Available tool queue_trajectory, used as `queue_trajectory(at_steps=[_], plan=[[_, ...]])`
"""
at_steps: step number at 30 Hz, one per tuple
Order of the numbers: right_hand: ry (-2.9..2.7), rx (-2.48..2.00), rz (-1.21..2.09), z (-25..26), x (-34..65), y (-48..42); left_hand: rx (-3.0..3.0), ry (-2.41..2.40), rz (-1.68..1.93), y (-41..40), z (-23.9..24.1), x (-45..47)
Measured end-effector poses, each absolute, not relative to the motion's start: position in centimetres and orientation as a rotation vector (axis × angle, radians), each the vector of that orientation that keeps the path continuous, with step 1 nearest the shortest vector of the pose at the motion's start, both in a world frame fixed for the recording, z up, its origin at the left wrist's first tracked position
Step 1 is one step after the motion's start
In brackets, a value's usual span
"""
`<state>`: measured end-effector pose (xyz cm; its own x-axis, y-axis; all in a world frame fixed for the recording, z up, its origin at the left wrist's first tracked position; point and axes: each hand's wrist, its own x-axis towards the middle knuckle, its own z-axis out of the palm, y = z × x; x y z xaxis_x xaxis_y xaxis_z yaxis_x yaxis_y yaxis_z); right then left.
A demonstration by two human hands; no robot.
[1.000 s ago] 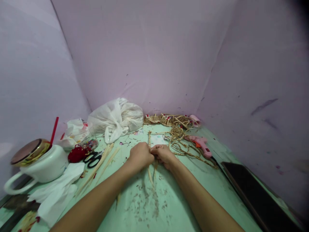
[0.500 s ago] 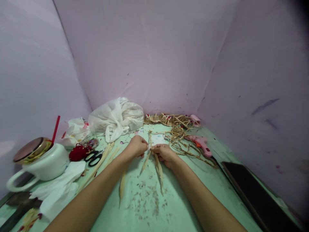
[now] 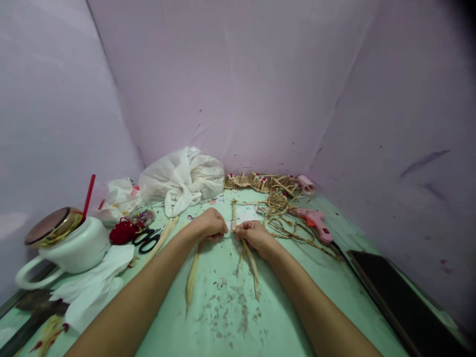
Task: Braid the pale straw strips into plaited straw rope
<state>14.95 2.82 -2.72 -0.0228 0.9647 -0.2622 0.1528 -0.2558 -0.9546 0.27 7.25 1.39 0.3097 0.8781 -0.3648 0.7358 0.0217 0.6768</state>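
Note:
On the green table, a thin braid of dried plant fibre (image 3: 234, 213) runs away from me, its near end between my hands. My left hand (image 3: 211, 224) is closed just left of that end, apparently pinching a pale dried strip (image 3: 192, 282) whose tail hangs toward me. Close on the right, my right hand (image 3: 255, 234) pinches the near end of the braid with thumb and finger. Two loose dried strips (image 3: 254, 270) trail below it. The fingertips of both hands are small and partly hidden.
A pink glue gun (image 3: 316, 223), braided cord (image 3: 297, 235) and a dark phone-like slab (image 3: 394, 297) lie right. Left are black scissors (image 3: 148, 241), red yarn (image 3: 122, 232), a white mug (image 3: 84, 248) and a hammer (image 3: 33, 307). A white plastic bag (image 3: 182, 178) sits behind.
A strip that hung between the hands now trails under my right hand. My left hand's fingers have closed in tighter beside the braid. The whole view has shifted slightly.

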Motion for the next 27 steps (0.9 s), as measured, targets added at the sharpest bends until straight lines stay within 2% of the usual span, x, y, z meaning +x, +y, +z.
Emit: queue_trajectory(at_steps=[3, 7, 10, 14, 21, 27], plan=[[-1.212, -1.528, 1.350, -2.7, 14.9, 2.8, 1.923, 1.677, 0.194, 8.2, 2.4, -1.5], [-1.182, -1.517, 1.377, -2.6, 14.9, 2.7, 1.999, 1.849, -0.028, 8.7, 2.7, -2.9], [-1.175, -1.503, 1.369, -2.6, 14.9, 2.6, 2.008, 1.832, -0.083, 8.5, 1.8, -2.8], [-1.168, -1.503, 1.369, -2.4, 14.8, 2.6, 2.019, 1.793, 0.031, 8.2, 0.9, -2.2], [-1.207, -1.478, 1.362, -2.5, 14.9, 2.6, 1.846, 1.267, 0.116, 6.5, 2.0, -1.1], [-1.194, -1.476, 1.368, -2.6, 14.9, 2.7, 2.132, 1.566, 0.063, 6.3, 2.3, -0.6]])
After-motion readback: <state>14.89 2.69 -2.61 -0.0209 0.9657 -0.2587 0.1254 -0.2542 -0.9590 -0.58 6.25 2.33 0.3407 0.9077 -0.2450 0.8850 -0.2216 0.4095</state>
